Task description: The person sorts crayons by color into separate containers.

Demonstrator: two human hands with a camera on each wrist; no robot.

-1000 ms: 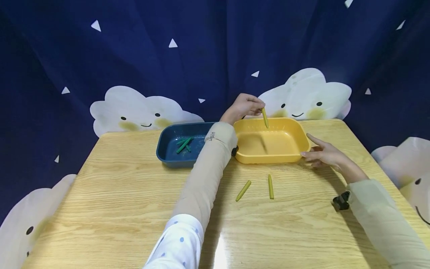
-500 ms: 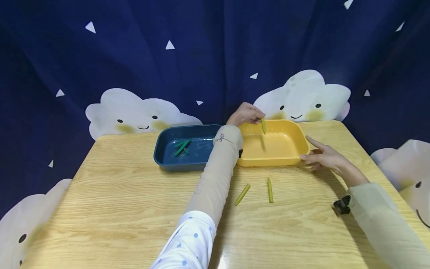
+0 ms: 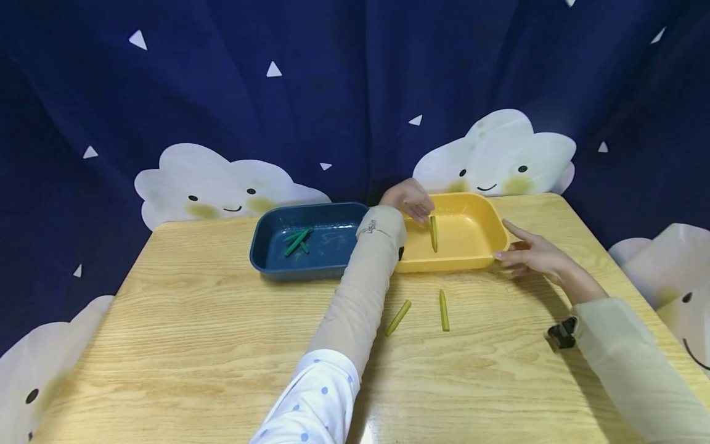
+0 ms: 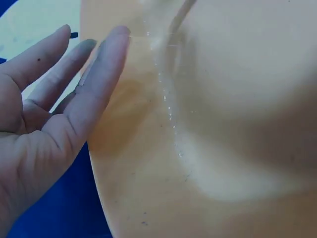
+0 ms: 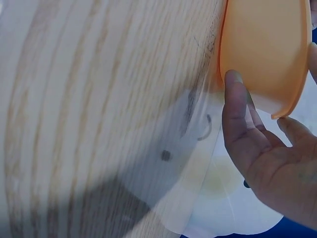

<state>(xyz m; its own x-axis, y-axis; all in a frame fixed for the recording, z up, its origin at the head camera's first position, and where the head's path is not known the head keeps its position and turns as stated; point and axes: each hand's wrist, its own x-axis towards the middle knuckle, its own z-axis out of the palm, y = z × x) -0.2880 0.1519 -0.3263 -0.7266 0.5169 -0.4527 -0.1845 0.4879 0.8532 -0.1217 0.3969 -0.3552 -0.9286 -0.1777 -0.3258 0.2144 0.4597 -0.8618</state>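
Observation:
My left hand (image 3: 412,198) hangs over the far left part of a yellow tray (image 3: 444,266), fingers extended and holding nothing. Just right of its fingertips, a yellow crayon (image 3: 434,234) is inside the tray; whether it lies flat is unclear. In the left wrist view, the left hand (image 4: 64,94) is spread beside the tray's wall. My right hand (image 3: 535,256) touches the tray's right end, one finger near the rim and another at the near corner. The right wrist view shows fingertips of the right hand (image 5: 267,148) against the tray's outer wall (image 5: 267,64).
Two more yellow crayons, a slanted one (image 3: 398,318) and a straighter one (image 3: 444,310), lie on the wooden table (image 3: 211,345) before the tray. A dark blue tray (image 3: 299,273) holding several green crayons (image 3: 298,240) stands left, partly behind my left arm.
My left hand came down toward the yellow tray and let go of the yellow crayon, now inside it. My right hand stayed at the tray's right end.

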